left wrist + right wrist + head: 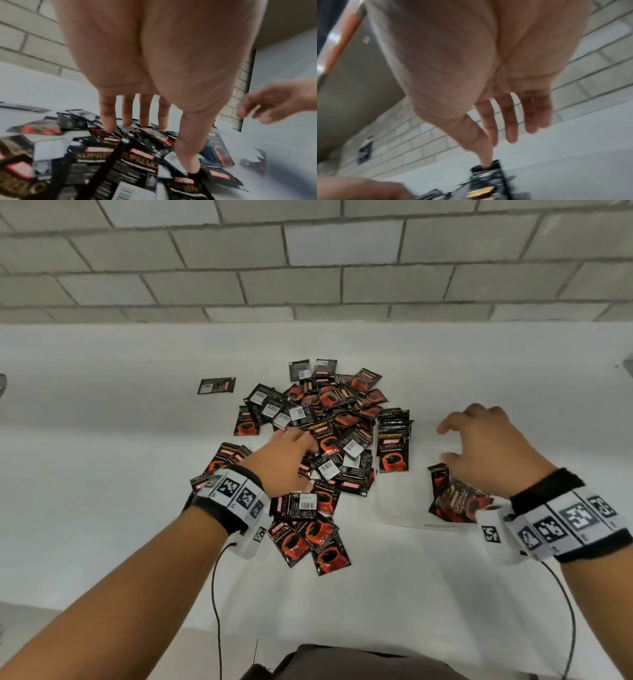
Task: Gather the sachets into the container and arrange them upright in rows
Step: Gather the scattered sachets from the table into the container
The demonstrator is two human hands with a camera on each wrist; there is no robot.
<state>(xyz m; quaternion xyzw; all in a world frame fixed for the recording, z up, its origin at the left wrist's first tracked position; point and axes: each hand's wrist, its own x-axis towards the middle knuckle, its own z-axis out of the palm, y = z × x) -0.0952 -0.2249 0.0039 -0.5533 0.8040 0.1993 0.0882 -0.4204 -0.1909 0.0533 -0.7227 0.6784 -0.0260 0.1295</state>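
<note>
On white table [102, 474], sachets [308, 422]; brick wall [308, 268] behind.

The right hand [486, 446] hides part of the leaning sachets [452, 501] (container walls barely discernible).

"KOPIKO SUPREMO" on the black-and-red sachets [393, 451]

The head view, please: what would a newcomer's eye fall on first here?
A sprawling pile of black-and-red sachets at the middle of the white table, with the left hand resting spread on it. To its right, the open right hand hovers over a clear container holding an upright row of sachets.
</note>
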